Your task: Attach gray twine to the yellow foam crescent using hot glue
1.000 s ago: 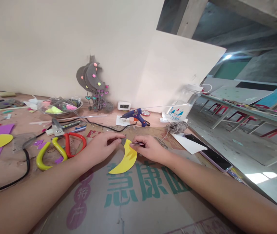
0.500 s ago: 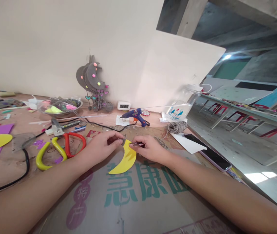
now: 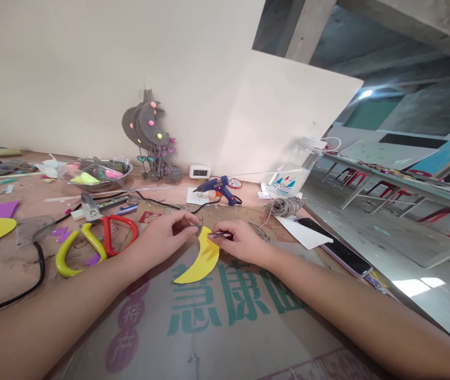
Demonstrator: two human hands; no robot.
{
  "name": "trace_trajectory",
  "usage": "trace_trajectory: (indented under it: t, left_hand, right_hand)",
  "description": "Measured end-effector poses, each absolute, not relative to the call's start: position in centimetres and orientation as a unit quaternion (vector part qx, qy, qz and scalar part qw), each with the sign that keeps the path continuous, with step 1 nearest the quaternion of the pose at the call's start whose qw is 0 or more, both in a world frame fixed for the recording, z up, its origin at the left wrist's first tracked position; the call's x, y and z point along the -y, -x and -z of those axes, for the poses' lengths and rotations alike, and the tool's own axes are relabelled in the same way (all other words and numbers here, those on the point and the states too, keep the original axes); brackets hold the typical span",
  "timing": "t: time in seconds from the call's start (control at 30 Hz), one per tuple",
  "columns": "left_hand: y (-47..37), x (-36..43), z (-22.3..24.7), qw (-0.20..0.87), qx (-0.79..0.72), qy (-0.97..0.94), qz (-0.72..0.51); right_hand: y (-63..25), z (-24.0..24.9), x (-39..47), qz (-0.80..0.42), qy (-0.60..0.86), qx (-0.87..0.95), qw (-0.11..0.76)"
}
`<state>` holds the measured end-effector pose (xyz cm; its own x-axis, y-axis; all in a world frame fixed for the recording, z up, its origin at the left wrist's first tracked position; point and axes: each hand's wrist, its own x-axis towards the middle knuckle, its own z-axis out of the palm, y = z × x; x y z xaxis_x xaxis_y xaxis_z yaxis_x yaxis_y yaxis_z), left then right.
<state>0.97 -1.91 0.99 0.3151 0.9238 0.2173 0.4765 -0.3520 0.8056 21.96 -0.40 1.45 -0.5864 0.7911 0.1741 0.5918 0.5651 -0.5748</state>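
A yellow crescent-shaped piece (image 3: pixel 203 261) lies on the printed cardboard (image 3: pixel 161 348), between my two hands. My left hand (image 3: pixel 173 235) pinches a small grey bit at the crescent's upper tip. In my right hand (image 3: pixel 240 240) is a thin dark metal tool (image 3: pixel 220 234), its tip over the upper part of the crescent. Shadows of the fingers fall across the yellow surface. Beyond the hands a blue glue gun (image 3: pixel 219 187) rests on a small white card (image 3: pixel 198 196).
Red-handled (image 3: pixel 121 235) and yellow-handled (image 3: pixel 80 250) cutting tools lie left of my left hand. A bowl (image 3: pixel 98 177) of supplies, a clock (image 3: pixel 200 171) and grey crescent ornaments (image 3: pixel 149 129) stand behind. Twine (image 3: pixel 286 206), a phone (image 3: pixel 339 250) and a plastic jar (image 3: pixel 296 163) are rightward.
The whole view has shifted slightly, moving everything a little to the left. The tool in my right hand reaches slightly farther over the yellow crescent.
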Motion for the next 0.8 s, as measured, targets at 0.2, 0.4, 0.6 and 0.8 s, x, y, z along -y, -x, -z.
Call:
trace_trajectory:
  t: [0.2, 0.4, 0.6, 0.8]
  left_hand:
    - [-1.02, 2.06, -1.64, 0.312, -0.484, -0.747, -0.332]
    - [-0.77, 1.82, -1.50, 0.360, -0.496, -0.711, -0.344]
    - [-0.73, 1.85, -1.76, 0.370, -0.511, -0.703, -0.329]
    - [-0.92, 2.04, -1.76, 0.308, -0.500, -0.729, -0.352]
  right_hand:
    - [-21.96, -1.32, 0.54, -0.224, 0.393, 0.860, 0.237]
    - [-22.09, -0.96, 0.27, -0.214, 0.396, 0.862, 0.235]
    - [-22.12, -0.90, 0.26, -0.202, 0.395, 0.864, 0.237]
    - [-22.11, -1.47, 0.71, -0.174, 0.384, 0.863, 0.278]
